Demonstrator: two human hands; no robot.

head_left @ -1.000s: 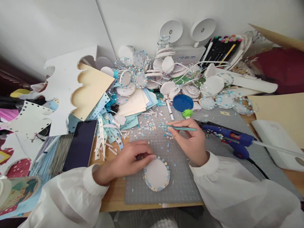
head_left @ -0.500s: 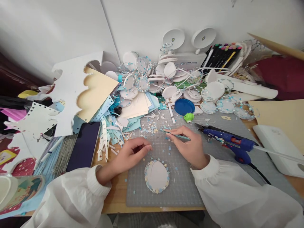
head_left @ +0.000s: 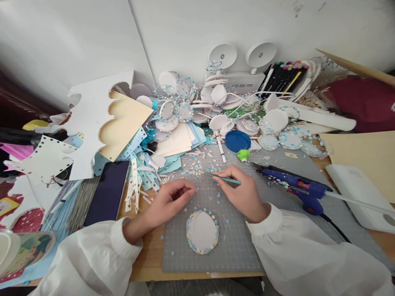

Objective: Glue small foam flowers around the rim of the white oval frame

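My right hand (head_left: 242, 191) grips a pair of teal tweezers (head_left: 228, 179). Their tips point left, at the edge of a scatter of tiny blue and cream paper stars (head_left: 197, 167) on the grey cutting mat (head_left: 240, 250). My left hand (head_left: 173, 200) hovers by the mat's left side, thumb and fingertips drawn together; whatever may be between them is too small to see. Below and between both hands lies a round white disc (head_left: 202, 231), its rim lined with blue and yellow stars. A few loose stars (head_left: 218, 195) lie between the disc and the tweezers.
A blue glue gun (head_left: 293, 183) with its cord lies right of my right hand. Behind the mat are a blue lid (head_left: 237, 141), a green cap (head_left: 243, 155) and many star-trimmed discs (head_left: 274, 121). A dark phone (head_left: 106, 193), paper strips (head_left: 134, 181) and wire stems fill the left.
The tweezers' tips have shifted slightly left toward the scattered stars, and my right hand moved with them. My left hand keeps its pose. The whole view has tilted a little.
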